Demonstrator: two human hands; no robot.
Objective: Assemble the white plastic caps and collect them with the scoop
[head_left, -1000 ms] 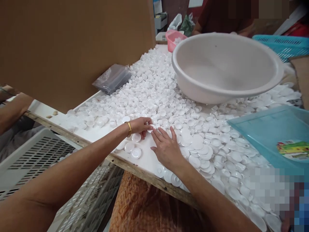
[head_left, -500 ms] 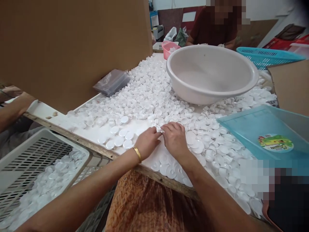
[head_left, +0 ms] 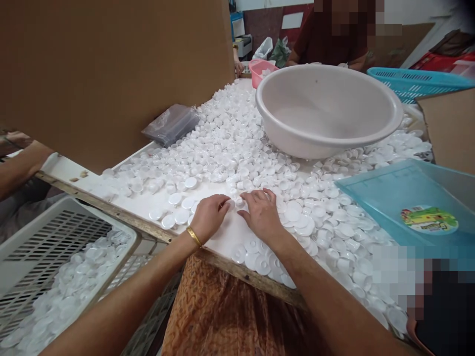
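My left hand (head_left: 210, 216), with a gold bangle at its wrist, pinches a small white plastic disc (head_left: 230, 204) between thumb and fingertips just above the table. To its right, my right hand (head_left: 261, 215) has its thumb and fingers apart, its fingertips beside a small white cap (head_left: 240, 202). Several round white discs (head_left: 181, 216) lie by the left hand, near the table edge. Flat discs with a ring at the middle (head_left: 262, 263) lie below the right forearm. Behind both hands spreads a large heap of small white caps (head_left: 218, 153).
A big pale basin (head_left: 322, 148) rests on the heap. A blue plastic lid (head_left: 386, 198) lies to the right, near a dark phone-like object (head_left: 445, 306). A white crate (head_left: 70, 207) holding white pieces stands lower left. Cardboard (head_left: 111, 74) rises behind; a co-worker (head_left: 330, 44) sits opposite.
My hands have moved apart from where they met. The left hand has shifted left with a white disc in its pinch, and the right hand's fingers have spread.
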